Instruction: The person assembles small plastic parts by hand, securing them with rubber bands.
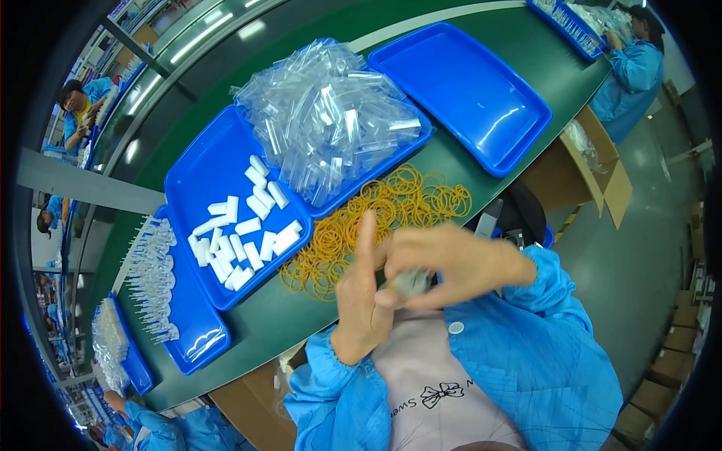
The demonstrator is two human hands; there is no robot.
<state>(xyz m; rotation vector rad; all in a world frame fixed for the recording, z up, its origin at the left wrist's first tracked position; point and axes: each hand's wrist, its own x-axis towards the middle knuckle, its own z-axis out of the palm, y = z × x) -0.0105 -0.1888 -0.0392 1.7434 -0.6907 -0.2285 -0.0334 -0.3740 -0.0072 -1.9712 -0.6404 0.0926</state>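
Close in front of my body, my left hand (361,304) and my right hand (444,259) meet at a small clear plastic bundle (412,283), blurred by motion. The right fingers curl round it from above. My left thumb presses at its near end while the left index finger points up; the other left fingers are partly hidden. Just beyond the hands lies a loose heap of yellow rubber bands (353,229) on the green table. A blue tray (203,161) to the left holds several white rolls (241,255).
Clear plastic sleeves (323,113) overflow a tray at the back. Right of it is a bare blue tray (466,90). White slender parts (150,278) lie in a tray at far left. A cardboard box (587,165) stands beside the table; a person in blue (632,75) works beyond.
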